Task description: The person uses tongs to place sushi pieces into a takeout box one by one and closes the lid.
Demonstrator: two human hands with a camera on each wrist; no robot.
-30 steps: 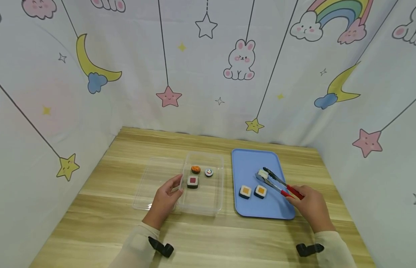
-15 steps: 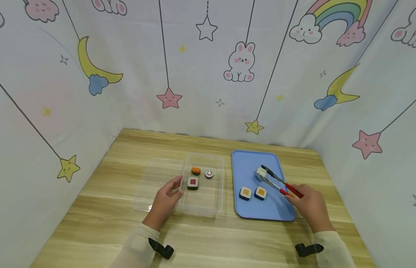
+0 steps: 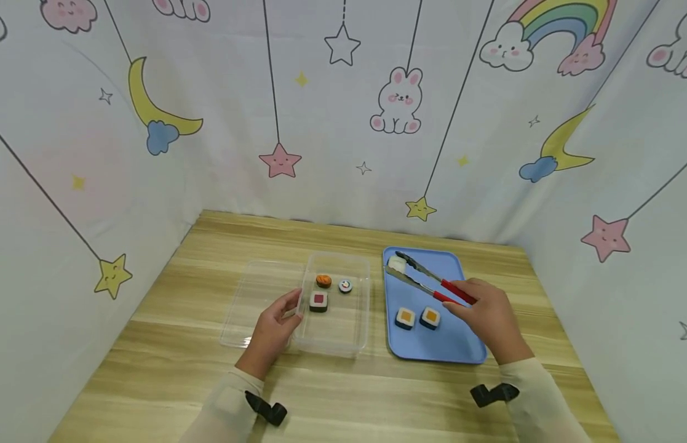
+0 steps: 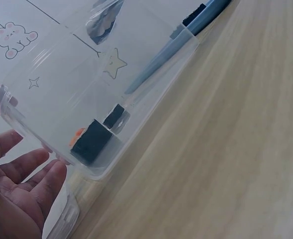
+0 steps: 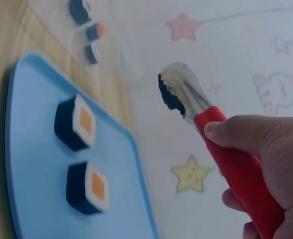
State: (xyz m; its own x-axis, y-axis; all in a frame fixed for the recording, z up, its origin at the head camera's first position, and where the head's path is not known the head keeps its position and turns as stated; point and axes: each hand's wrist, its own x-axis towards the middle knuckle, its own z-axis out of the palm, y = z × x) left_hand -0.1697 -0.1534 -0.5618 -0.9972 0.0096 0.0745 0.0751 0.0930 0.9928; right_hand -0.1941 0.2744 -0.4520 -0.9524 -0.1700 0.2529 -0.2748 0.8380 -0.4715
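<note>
Nearest, two cream sleeves with black wrist clips, over a light wooden table (image 3: 376,394). Left hand (image 3: 271,332) resting against the near left wall of a clear plastic box (image 3: 354,344), fingers loosely curved along its edge, thumb on the rim. Inside the box, three toy sushi pieces: a square roll with red centre (image 3: 318,301), an orange-topped piece (image 3: 323,281), a small round roll (image 3: 345,285). Beside the box on the left, a clear lid (image 3: 254,301) lying flat. Right hand (image 3: 487,320) wrapped round the red handles of tongs (image 3: 426,283), raised above a blue tray (image 3: 465,351). Tong tips closed on a white rice piece (image 3: 397,264), held over the tray's far left corner. On the tray, two square orange-centred rolls (image 3: 417,317) side by side. Beyond, a cartoon-print curtain (image 3: 343,123).
</note>
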